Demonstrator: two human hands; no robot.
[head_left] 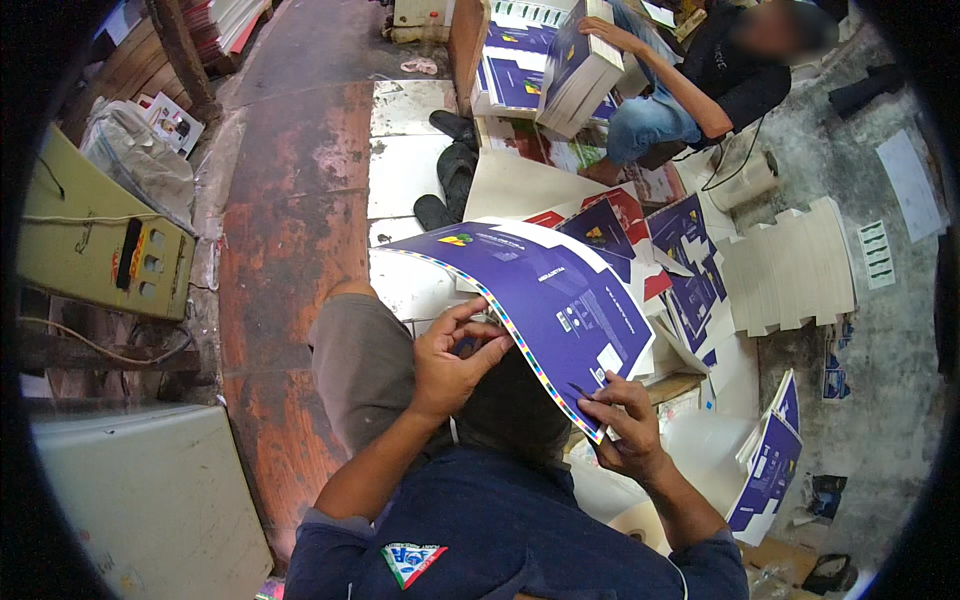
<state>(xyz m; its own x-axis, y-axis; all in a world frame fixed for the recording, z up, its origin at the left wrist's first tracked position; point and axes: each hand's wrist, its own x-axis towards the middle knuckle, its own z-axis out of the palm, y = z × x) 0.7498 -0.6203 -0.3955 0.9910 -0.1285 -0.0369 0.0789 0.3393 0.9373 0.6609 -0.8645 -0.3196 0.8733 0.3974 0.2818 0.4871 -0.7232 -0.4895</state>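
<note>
A large purple printed sheet, with a strip of coloured squares along its near edge, is lifted above my lap and bends in a curve. My left hand pinches that near edge around its middle, thumb on top, the other fingertips partly hidden. At the sheet's near right corner my right hand is closed on the edge. A small dark pointed thing shows by its fingertips; I cannot make out what it is. More purple and red printed sheets lie beyond the held one.
At the upper right a person sits with one hand on a thick stack of books. Dark sandals lie on white tiles. Stepped white paper stacks stand at right, with purple covers nearer. A yellow-green machine stands at left.
</note>
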